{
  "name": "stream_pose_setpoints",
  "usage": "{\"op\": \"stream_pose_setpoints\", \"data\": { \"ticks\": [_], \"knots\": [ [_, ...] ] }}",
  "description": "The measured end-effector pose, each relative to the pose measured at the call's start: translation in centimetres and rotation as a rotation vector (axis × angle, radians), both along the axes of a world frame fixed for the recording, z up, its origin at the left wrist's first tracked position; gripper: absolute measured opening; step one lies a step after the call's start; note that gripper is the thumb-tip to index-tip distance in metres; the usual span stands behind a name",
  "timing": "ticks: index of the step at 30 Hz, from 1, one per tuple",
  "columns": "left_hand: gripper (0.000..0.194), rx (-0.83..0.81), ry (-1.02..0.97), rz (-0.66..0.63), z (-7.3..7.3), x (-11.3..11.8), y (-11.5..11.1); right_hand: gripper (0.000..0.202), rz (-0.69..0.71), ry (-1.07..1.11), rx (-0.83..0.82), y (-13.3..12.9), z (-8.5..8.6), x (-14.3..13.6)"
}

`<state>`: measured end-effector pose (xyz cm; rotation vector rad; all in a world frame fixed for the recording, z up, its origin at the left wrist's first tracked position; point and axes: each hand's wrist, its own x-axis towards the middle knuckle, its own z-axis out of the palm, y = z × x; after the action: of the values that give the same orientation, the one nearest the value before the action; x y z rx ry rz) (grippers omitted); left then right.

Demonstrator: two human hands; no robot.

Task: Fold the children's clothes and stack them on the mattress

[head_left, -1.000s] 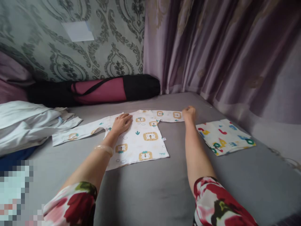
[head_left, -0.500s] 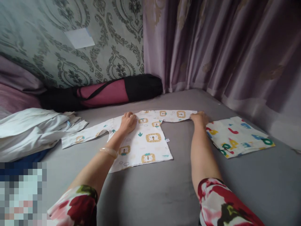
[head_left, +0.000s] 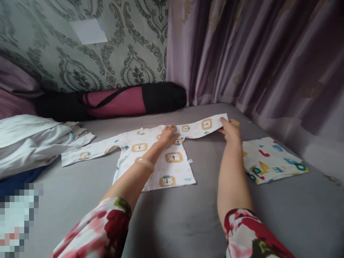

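A white long-sleeved child's shirt (head_left: 150, 163) with yellow lion faces lies spread on the grey bed sheet, its left-hand sleeve stretched out flat. My left hand (head_left: 168, 136) rests on the shirt near the right-hand shoulder, fingers lying on the cloth and thumb apart. The cuff of the right-hand sleeve is pinched in my right hand (head_left: 231, 128), which holds that end slightly raised off the bed. Just right of my right forearm lies a folded white cloth (head_left: 274, 161) printed with colourful letters, apart from the shirt.
A heap of pale clothes (head_left: 32, 143) is at the left, against the left-hand cuff. Along the wall lies a long black and maroon bag (head_left: 115, 102). Purple curtains (head_left: 242, 53) hang at the back right over the grey sheet (head_left: 193, 218).
My left hand has slid right across the shirt toward the right-hand shoulder. My right hand has lifted the sleeve's cuff a little off the bed.
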<state>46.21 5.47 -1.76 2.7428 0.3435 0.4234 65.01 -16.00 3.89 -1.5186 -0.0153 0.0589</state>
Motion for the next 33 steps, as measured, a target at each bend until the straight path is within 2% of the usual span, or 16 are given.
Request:
{"op": "stream_pose_setpoints", "data": {
  "ticks": [3, 7, 10, 14, 20, 27, 33],
  "knots": [
    [0.046, -0.002, 0.064, 0.025, -0.1, 0.0, -0.2, 0.010, 0.033, 0.129, 0.234, 1.5, 1.9, -1.2],
    [0.057, -0.028, 0.162, 0.057, 1.0, 0.0, -0.8, 0.011, 0.093, 0.183, 0.469, 3.1, 3.7, -2.5],
    [0.067, -0.046, 0.236, 0.067, 1.9, 0.1, -1.2, 0.014, 0.145, 0.203, 0.587, 4.4, 4.5, -3.4],
    [0.076, -0.034, 0.281, 0.065, 2.3, 0.5, -1.1, 0.013, 0.209, 0.233, 0.696, 6.1, 4.8, -4.5],
    [0.085, 0.030, 0.339, 0.019, 2.8, 1.2, -0.3, 0.015, 0.293, 0.227, 0.721, 7.4, 4.9, -5.9],
    [0.104, 0.018, 0.448, 0.012, 4.3, 2.5, 0.2, 0.017, 0.322, 0.248, 0.697, 8.1, 5.1, -7.3],
    [0.112, 0.002, 0.489, 0.024, 4.6, 2.9, 0.3, 0.021, 0.318, 0.236, 0.679, 8.4, 5.1, -7.6]
  ]
}}
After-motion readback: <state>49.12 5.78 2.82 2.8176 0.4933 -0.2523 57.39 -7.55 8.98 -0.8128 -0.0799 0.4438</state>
